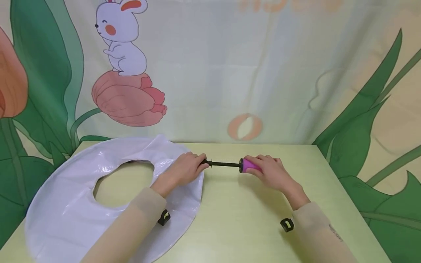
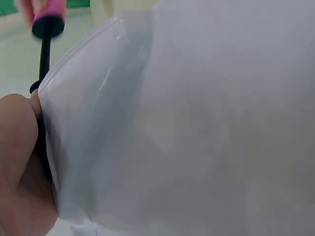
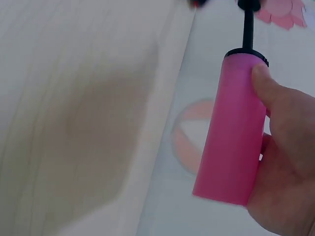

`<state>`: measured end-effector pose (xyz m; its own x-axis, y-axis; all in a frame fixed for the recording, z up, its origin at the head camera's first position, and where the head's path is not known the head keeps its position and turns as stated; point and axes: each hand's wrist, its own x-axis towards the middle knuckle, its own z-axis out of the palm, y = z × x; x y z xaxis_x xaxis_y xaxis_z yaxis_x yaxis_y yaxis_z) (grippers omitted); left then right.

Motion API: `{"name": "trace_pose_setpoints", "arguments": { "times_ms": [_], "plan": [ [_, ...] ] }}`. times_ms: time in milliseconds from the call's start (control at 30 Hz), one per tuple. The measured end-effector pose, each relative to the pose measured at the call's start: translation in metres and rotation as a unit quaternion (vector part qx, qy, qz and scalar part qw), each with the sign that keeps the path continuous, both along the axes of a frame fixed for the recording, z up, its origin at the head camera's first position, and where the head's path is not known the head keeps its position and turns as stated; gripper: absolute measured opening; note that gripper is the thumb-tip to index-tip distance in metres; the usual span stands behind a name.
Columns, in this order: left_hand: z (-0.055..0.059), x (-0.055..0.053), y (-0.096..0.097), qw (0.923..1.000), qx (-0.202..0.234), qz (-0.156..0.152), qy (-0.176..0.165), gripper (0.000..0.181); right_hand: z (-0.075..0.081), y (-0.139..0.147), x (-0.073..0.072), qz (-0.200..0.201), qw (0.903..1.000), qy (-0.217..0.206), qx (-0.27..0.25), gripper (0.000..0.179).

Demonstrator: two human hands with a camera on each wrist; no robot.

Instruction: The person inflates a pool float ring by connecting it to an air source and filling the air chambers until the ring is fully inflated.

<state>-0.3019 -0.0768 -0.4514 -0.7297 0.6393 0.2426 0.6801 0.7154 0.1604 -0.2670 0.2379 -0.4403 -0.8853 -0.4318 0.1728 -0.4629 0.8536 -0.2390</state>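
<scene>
A hand pump with a pink barrel [image 3: 231, 132] and a black rod [image 1: 226, 164] is stretched out level above the table. My right hand [image 1: 271, 173] grips the barrel, thumb along its side near the black cap [image 3: 246, 51]. At the other end, my left hand [image 1: 185, 168] holds the black end piece [image 1: 204, 162] of the rod, over the right edge of a large whitish swim ring [image 1: 62, 215]. The ring looks soft and wrinkled, with a round hole. In the left wrist view, its film rises close beside the left hand; whether pump and ring are joined I cannot tell.
The ring covers the left part of the pale yellow table [image 1: 236, 226] and reaches its left edge. Behind stands a printed curtain [image 1: 204, 73] with a rabbit, flowers and leaves. Black clips [image 1: 287, 225] hang by both sleeves.
</scene>
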Motion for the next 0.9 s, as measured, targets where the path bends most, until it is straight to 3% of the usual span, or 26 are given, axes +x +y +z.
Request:
{"name": "trace_pose_setpoints", "arguments": {
  "times_ms": [100,267,367,567,700,800,900],
  "plan": [
    [0.000,0.001,0.002,1.0000,-0.006,-0.004,-0.001,0.024,-0.003,0.000,0.000,0.000,1.0000,0.001,0.003,0.053],
    [0.008,0.009,0.024,0.9999,-0.004,-0.010,-0.002,0.023,0.002,-0.036,0.002,0.001,0.9995,0.019,0.024,0.055],
    [0.004,0.010,0.028,0.9999,0.008,-0.010,-0.004,0.022,0.004,-0.048,0.003,0.003,0.9989,0.031,0.035,0.054],
    [-0.003,0.006,0.012,0.9993,0.021,-0.021,-0.023,0.023,0.001,-0.029,0.003,0.022,0.9997,0.010,0.011,0.053],
    [-0.005,0.003,-0.002,0.9996,0.010,-0.001,-0.024,0.022,-0.002,-0.005,0.003,0.009,0.9999,-0.003,-0.011,0.052],
    [-0.003,0.002,-0.001,0.9998,0.003,0.003,-0.022,0.022,-0.004,-0.003,0.001,0.001,0.9999,-0.002,-0.011,0.052],
    [-0.001,0.002,0.010,0.9999,0.000,-0.007,-0.011,0.023,-0.003,-0.022,-0.002,0.011,0.9999,0.011,0.001,0.053]
  ]
}}
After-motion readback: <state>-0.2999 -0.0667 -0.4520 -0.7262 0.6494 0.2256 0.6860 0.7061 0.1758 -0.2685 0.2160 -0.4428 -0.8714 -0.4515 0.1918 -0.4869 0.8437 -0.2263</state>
